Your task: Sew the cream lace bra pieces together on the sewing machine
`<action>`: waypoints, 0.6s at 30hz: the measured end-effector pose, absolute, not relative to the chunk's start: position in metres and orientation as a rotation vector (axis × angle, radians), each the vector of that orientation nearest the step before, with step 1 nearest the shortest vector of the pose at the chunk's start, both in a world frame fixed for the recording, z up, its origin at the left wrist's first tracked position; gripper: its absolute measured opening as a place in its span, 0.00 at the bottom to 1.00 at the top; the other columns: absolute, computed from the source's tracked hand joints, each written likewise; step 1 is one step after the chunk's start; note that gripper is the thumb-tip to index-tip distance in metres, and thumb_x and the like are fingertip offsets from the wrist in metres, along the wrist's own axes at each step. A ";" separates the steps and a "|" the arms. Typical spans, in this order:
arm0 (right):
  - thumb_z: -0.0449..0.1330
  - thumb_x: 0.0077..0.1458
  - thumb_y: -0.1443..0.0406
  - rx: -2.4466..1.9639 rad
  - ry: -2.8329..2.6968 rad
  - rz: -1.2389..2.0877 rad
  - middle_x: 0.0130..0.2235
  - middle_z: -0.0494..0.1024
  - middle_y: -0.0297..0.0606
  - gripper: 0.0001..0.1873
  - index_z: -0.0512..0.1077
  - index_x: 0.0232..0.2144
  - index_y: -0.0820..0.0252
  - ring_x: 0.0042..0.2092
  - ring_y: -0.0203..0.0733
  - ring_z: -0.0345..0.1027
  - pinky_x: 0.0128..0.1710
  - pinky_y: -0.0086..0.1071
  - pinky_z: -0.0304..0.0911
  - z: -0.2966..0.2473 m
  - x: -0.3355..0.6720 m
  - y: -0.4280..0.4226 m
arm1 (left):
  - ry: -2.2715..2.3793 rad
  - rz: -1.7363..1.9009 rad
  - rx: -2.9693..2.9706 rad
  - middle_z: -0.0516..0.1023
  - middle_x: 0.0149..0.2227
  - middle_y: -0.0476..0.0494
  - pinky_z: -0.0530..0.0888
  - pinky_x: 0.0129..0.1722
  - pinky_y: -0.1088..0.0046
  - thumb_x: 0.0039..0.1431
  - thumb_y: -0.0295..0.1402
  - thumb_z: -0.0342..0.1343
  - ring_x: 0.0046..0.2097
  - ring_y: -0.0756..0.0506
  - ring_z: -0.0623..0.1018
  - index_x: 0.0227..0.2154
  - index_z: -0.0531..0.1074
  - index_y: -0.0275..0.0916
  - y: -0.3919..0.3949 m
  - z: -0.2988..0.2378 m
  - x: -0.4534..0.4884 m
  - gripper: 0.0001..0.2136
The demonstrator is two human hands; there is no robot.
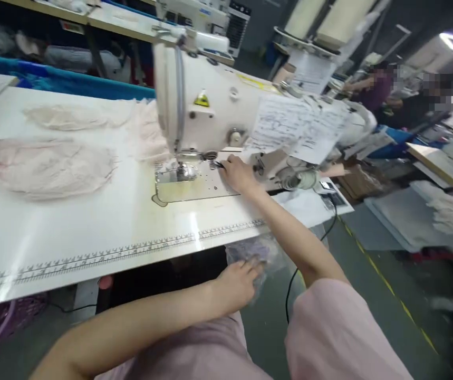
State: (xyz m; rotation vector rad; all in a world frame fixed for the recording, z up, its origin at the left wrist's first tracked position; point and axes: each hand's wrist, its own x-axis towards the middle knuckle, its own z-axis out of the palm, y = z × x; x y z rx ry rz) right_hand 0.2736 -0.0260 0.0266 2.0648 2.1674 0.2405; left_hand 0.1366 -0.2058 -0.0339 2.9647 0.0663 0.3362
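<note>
Left hand (237, 282) below table (92, 232) edge, fingers spread on clear bag (263, 252) of purplish pieces. Right hand (239, 175) on sewing machine (210, 105) bed beside needle, fingertips bunched; pinch unclear. Judged step: fetching piece; next needs firm grasp.

The crinkled clear plastic bag (269, 254) of purplish fabric you are touching is hanging just below the tabletop's (92, 232) front edge, while the white sewing machine (210, 100) is standing upright on it, its pale bed (189, 191) lying flat.
</note>
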 end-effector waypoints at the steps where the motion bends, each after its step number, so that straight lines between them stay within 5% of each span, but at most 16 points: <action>1: 0.41 0.66 0.62 2.081 2.161 0.257 0.53 0.69 0.48 0.20 0.68 0.50 0.60 0.53 0.49 0.61 0.41 0.36 0.62 0.026 0.274 -0.026 | 0.059 0.305 2.985 0.75 0.55 0.38 0.74 0.53 0.58 0.50 0.31 0.62 0.59 0.35 0.72 0.29 0.81 0.42 -0.213 -0.041 0.151 0.04; 4: 0.42 0.66 0.61 2.083 2.212 0.324 0.55 0.68 0.47 0.20 0.67 0.52 0.61 0.55 0.50 0.59 0.47 0.39 0.60 0.027 0.275 -0.033 | -0.003 0.295 3.006 0.82 0.40 0.39 0.69 0.58 0.58 0.52 0.29 0.61 0.53 0.39 0.76 0.38 0.80 0.41 -0.217 -0.044 0.160 0.10; 7: 0.45 0.66 0.61 2.019 2.349 0.372 0.58 0.68 0.45 0.19 0.68 0.52 0.60 0.57 0.50 0.58 0.50 0.40 0.58 0.026 0.275 -0.048 | 0.106 0.350 3.016 0.80 0.27 0.47 0.76 0.47 0.66 0.62 0.24 0.51 0.35 0.46 0.80 0.56 0.69 0.36 -0.199 -0.021 0.118 0.19; 11: 0.43 0.66 0.66 1.908 2.516 0.393 0.56 0.71 0.43 0.19 0.70 0.50 0.60 0.56 0.49 0.60 0.49 0.40 0.57 0.020 0.280 -0.057 | 0.548 0.713 3.066 0.79 0.49 0.39 0.74 0.50 0.64 0.66 0.24 0.47 0.50 0.44 0.77 0.52 0.70 0.35 -0.159 0.018 0.024 0.15; 18: 0.45 0.63 0.70 1.833 2.503 0.612 0.55 0.72 0.46 0.19 0.71 0.50 0.64 0.52 0.51 0.66 0.47 0.42 0.59 0.012 0.291 -0.036 | 1.942 0.457 2.572 0.78 0.47 0.39 0.73 0.34 0.64 0.65 0.33 0.51 0.48 0.38 0.77 0.49 0.73 0.37 -0.061 0.042 -0.098 0.13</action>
